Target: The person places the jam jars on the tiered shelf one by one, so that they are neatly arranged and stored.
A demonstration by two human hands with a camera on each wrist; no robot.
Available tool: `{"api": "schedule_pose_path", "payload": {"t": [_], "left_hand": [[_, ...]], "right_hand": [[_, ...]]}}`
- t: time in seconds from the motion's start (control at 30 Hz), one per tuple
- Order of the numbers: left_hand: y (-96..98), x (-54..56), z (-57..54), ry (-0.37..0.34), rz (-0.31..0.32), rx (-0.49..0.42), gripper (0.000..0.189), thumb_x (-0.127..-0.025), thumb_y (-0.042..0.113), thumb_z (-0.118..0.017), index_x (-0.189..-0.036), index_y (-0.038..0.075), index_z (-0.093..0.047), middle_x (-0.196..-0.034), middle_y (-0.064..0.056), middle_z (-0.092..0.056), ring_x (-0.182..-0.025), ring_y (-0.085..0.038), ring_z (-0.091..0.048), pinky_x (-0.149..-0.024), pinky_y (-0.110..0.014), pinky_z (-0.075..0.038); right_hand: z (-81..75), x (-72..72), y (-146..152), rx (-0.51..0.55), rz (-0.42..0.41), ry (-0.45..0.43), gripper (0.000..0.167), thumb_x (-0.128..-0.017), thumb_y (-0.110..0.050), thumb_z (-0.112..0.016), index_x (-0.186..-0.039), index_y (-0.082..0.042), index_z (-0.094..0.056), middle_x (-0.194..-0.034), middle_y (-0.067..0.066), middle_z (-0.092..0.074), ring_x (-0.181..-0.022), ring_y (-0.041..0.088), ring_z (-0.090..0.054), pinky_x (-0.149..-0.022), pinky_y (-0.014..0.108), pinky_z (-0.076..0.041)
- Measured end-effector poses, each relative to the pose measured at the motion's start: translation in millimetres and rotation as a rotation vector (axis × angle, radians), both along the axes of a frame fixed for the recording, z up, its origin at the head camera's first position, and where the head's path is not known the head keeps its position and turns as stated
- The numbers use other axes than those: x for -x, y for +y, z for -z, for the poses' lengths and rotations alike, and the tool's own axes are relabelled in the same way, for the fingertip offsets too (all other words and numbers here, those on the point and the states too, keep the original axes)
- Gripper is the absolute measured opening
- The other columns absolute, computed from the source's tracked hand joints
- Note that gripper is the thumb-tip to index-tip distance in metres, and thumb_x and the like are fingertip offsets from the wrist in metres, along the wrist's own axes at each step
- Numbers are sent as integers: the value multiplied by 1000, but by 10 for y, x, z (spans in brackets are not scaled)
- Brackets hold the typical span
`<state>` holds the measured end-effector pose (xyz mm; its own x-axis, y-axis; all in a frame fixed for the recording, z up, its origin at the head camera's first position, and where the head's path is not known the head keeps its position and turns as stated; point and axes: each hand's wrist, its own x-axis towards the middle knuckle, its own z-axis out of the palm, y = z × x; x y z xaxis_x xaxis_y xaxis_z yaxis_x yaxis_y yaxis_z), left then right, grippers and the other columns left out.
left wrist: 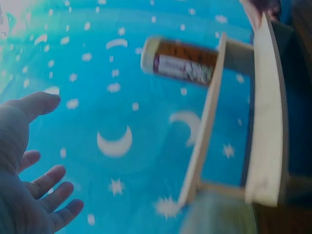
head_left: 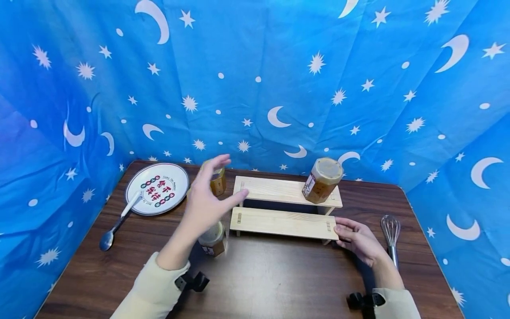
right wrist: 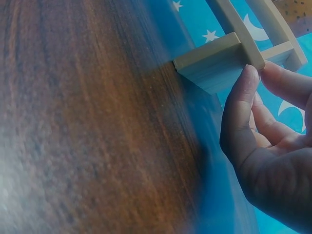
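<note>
A two-tier wooden shelf point(head_left: 283, 223) stands mid-table, its lower step in front of the raised one. At the lower step's right end, my right hand point(head_left: 360, 239) pinches the corner between thumb and fingers; the right wrist view shows this grip on the wooden shelf point(right wrist: 209, 61) closely. My left hand point(head_left: 207, 199) is raised left of the shelf, fingers spread, holding nothing. On the upper tier's right side sits a jar point(head_left: 322, 181) of amber contents with a pale lid. Another jar point(head_left: 218, 183) is partly hidden behind the left hand, and a third jar point(head_left: 214, 243) stands below it.
At the back left lies a white plate point(head_left: 179, 177) with red lettering; a spoon point(head_left: 115, 228) rests with its white handle on the rim. A wire whisk point(head_left: 391, 235) lies right of the right hand. Blue star-and-moon cloth point(head_left: 255, 106) hangs behind the brown table point(head_left: 271, 283).
</note>
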<state>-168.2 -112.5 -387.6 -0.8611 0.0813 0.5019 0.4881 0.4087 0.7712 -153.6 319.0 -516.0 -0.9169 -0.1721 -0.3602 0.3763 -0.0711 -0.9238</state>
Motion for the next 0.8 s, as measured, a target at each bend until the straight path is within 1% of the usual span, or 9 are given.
{"api": "schedule_pose_path", "payload": {"t": [0.1,0.23,0.33,0.43,0.53,0.7,0.8], "left_hand": [[-236,8,126,-16,-34,-31,79,-83,30,-90,-151,30,-50,-145,3,-57,-134,-19,-50,-110,-56,-39],[-504,3,304,-80,-89,-69,78,-84,23,-90,-150,24,-50,-144,-6,-58,-136,-20,-48,-112,-58,-37],[-652,13,468,-127,-121,-97,77,-85,19,-88,-152,21,-49,-146,-6,-57,-140,-21,-44,-115,-58,-35],[-750,28,647,-152,-130,-119,79,-86,17,-87,-154,19,-46,-149,-6,-54,-143,-23,-41,-117,-57,-34],[-809,39,815,-181,-132,-126,84,-86,17,-87,-157,18,-42,-153,-7,-50,-145,-25,-40,-116,-57,-35],[-868,56,1067,-263,-108,-164,91,-87,16,-86,-162,15,-33,-159,-12,-42,-148,-29,-36,-117,-60,-34],[-889,69,1201,-301,-97,-186,93,-88,13,-85,-163,12,-30,-160,-16,-39,-147,-33,-36,-117,-61,-33]], "right_hand": [[0,-3,-7,-1,-5,-1,43,-104,-5,-61,-143,6,-46,-107,0,-68,-91,11,-67,-78,27,-59],[-1,-7,-5,-1,-4,-1,44,-104,-5,-61,-144,6,-45,-107,0,-68,-91,11,-67,-78,27,-59],[-2,-10,4,-2,2,-1,45,-104,-5,-61,-144,7,-44,-107,0,-68,-90,11,-67,-77,27,-59],[-3,-14,9,-1,4,-4,46,-105,-5,-61,-145,7,-43,-108,0,-68,-90,11,-67,-77,27,-59],[-2,-13,7,-1,5,-9,47,-105,-6,-61,-146,7,-42,-108,1,-68,-91,11,-67,-78,28,-60],[6,-6,-1,3,3,-15,46,-105,-6,-61,-145,6,-44,-108,1,-68,-91,11,-67,-78,28,-60],[12,-4,-2,10,7,-14,41,-105,-6,-61,-142,3,-47,-108,1,-68,-91,12,-67,-78,28,-60]]}}
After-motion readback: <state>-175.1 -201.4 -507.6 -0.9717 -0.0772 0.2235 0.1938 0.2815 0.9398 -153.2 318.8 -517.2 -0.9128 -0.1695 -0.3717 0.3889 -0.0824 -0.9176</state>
